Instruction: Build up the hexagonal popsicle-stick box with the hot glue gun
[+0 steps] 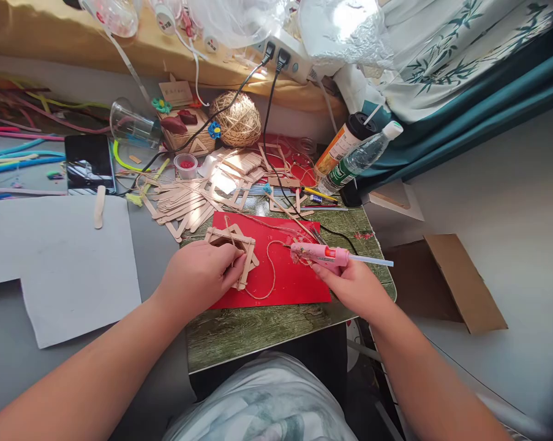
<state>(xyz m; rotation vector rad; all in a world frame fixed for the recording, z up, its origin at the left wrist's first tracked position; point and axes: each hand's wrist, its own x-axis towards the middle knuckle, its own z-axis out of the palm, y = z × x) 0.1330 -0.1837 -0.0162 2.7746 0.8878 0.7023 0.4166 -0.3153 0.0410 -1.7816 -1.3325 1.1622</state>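
Observation:
My left hand [207,269] is closed on a small stacked frame of popsicle sticks [250,248], its fingertips at the near right side. The frame rests over the left part of a red sheet [294,278]. A thin twine [275,269] runs from the frame and curves across the sheet. In my right hand [354,285] is a pink hot glue gun [319,252], its nozzle pointing left above the sheet, with a clear glue stick [372,260] poking out of its back. My fingers wrap round its handle.
Behind the sheet lies a pile of popsicle sticks [184,199]. A twine ball [236,119], a water bottle [361,158] and a drink cup [345,144] stand farther back. Black cords hang from a power strip [294,58]. White paper [74,257] lies left, a cardboard box [464,282] right.

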